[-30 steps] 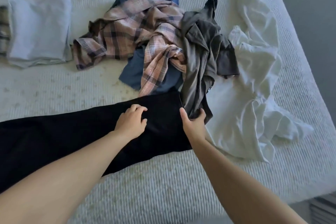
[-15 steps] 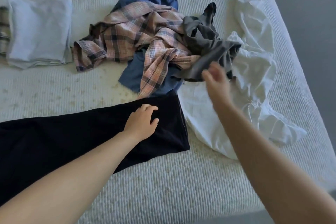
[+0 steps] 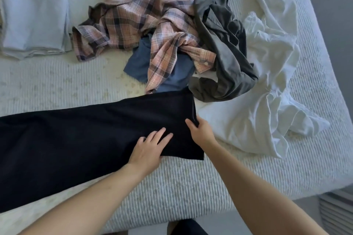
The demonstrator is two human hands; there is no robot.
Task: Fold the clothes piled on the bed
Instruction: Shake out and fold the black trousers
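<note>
A long black garment (image 3: 76,139) lies flat across the bed (image 3: 191,187) from the left edge to the middle. My left hand (image 3: 149,149) rests flat on its right end with fingers spread. My right hand (image 3: 200,131) grips the garment's right edge, thumb on top and fingers under the cloth. Behind lies a pile: a pink plaid shirt (image 3: 145,25), a blue garment (image 3: 177,74) under it, and a grey garment (image 3: 225,53) heaped to the right. A crumpled white garment (image 3: 267,82) spreads at the right.
A folded pale blue garment (image 3: 34,17) sits at the back left on the bed. The bed's right edge drops to a grey floor (image 3: 334,5). A ribbed grey object (image 3: 336,213) shows at the lower right corner.
My right hand let go of the grey garment, which landed on the pile, and came back down onto the black garment's right edge. My left hand slid slightly right and flattened.
</note>
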